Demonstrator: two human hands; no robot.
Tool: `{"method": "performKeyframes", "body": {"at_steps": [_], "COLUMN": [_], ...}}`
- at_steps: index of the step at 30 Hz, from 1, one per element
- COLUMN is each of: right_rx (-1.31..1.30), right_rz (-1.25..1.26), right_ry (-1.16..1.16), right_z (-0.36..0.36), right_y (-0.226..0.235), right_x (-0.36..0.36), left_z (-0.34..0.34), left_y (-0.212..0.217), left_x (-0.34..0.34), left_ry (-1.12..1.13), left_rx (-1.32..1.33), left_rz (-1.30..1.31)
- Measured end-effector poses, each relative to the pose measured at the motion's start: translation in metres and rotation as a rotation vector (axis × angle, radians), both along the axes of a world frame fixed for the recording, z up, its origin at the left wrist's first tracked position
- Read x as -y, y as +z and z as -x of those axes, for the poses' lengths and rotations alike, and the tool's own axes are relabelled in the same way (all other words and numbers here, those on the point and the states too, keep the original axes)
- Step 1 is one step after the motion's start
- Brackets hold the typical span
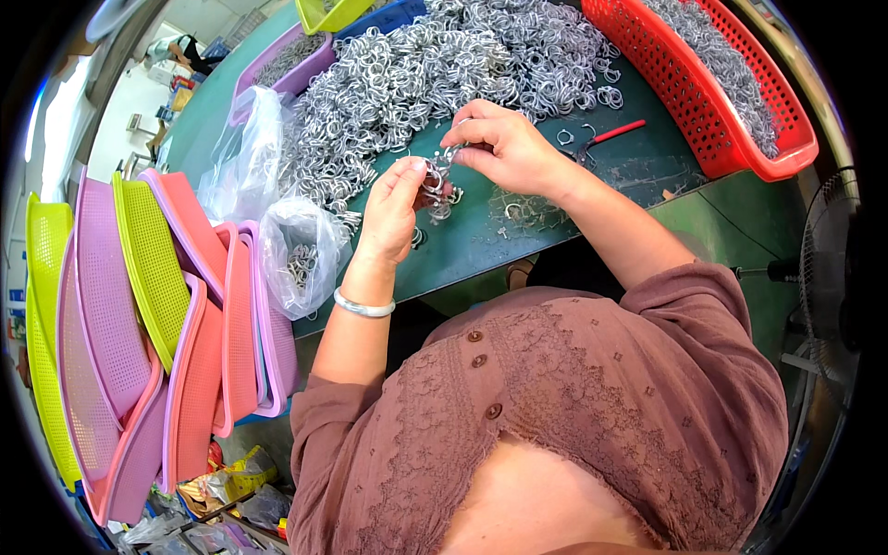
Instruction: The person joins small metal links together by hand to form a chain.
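Observation:
My left hand [393,205] is closed around a small cluster of silver metal rings [438,194], which stick out past the thumb and fingertips. My right hand [504,143] meets it from the right, thumb and fingers pinched on a metal ring at the top of the cluster. Both hands are above the near part of the green table [481,242]. Just beyond them rises a large heap of the same loose metal rings [425,69]. A pair of pliers with a red handle [618,131] lies right of my right hand, beside a single ring.
A red perforated basket [684,102] of small metal parts stands at the right. Clear plastic bags [301,231], one holding rings, sit left of my left hand. Coloured baskets [199,370] are stacked further left. A fan [826,277] stands at the right edge.

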State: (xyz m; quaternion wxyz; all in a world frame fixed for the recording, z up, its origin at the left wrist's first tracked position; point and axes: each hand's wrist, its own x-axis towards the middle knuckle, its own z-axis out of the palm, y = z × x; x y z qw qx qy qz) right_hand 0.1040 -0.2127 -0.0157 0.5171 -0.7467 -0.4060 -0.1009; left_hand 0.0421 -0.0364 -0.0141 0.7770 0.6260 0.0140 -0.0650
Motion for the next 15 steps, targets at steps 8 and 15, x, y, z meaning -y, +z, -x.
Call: {"method": "performKeyframes", "body": {"at_steps": [8,15], "right_rx": [-0.334,-0.803], "right_rz": [-0.033,-0.065], "right_ry": [0.127,0.140], "right_z": [-0.003,0.006], "right_y": [-0.001,0.012], "right_x": [-0.003,-0.005], "left_z": [-0.001,0.004], "left_y": [0.000,0.005], "left_x": [-0.003,0.005], "left_ry": [-0.027,-0.046], "left_rx": [0.024,0.028], "left_rz": [-0.008,-0.026]}}
